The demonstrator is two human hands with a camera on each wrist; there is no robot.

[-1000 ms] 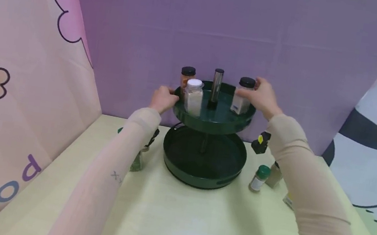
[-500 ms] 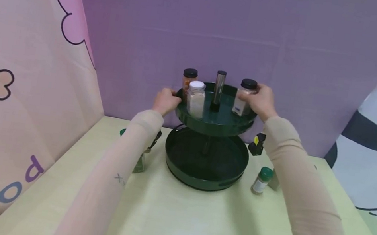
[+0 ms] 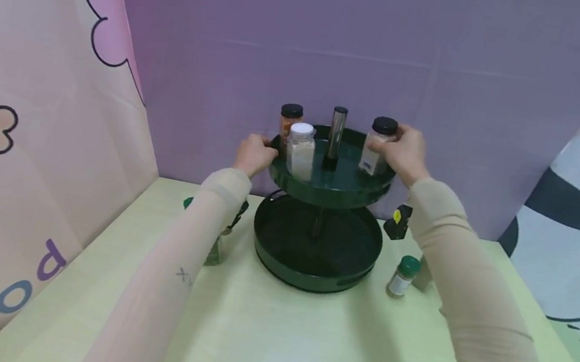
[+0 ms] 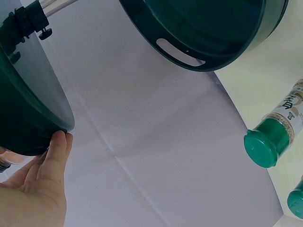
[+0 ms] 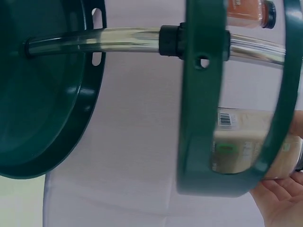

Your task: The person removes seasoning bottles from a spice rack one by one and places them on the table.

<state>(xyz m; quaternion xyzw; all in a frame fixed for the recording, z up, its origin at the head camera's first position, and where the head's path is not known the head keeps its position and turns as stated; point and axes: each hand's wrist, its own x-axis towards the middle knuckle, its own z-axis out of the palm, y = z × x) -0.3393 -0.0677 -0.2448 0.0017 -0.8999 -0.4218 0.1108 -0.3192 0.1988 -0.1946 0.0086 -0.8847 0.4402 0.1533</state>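
A dark green two-tier turntable stands at the back, its upper tray (image 3: 324, 195) above its lower tray (image 3: 309, 279). My left hand (image 3: 255, 154) grips the upper tray's left rim; in the left wrist view its fingers (image 4: 57, 149) press the tray from outside. On the tray's right side, my right hand (image 3: 407, 157) holds a square spice jar (image 3: 371, 158) with a black lid and pale contents. The jar stands upright, partly behind the rim in the right wrist view. A white-lidded jar (image 3: 300, 154) of pale powder and a black-lidded orange jar (image 3: 289, 122) share the tray's left.
On the table right of the turntable stands a green-capped spice bottle (image 3: 401, 277), with another bottle (image 3: 423, 277) half hidden by the right sleeve. Left, a jar of green contents (image 3: 214, 255) shows beside the left sleeve. A purple cloth (image 3: 216, 72) hangs close behind.
My right hand's fingers have drawn in closer around the black-lidded jar, which has shifted very slightly. My left hand stays at the rim.
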